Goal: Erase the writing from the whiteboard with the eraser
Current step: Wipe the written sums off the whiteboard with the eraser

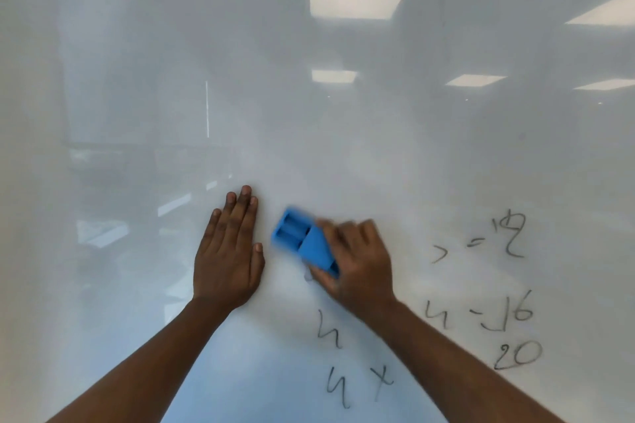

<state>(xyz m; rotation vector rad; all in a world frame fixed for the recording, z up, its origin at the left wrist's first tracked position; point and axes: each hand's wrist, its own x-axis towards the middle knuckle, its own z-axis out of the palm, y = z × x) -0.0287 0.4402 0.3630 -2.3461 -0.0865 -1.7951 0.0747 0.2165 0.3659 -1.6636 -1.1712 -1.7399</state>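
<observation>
- The blue plastic block eraser (304,242) is smeared by motion blur; its lower right end is hidden under the fingers (347,233) of the right hand (360,268).
- Those fingers are blurred too, so their exact grip cannot be told.
- The dark handwritten marks (481,312) right of and below the fingers are soft; several characters are unreadable.
- Both forearms are cut off by the bottom edge.
</observation>
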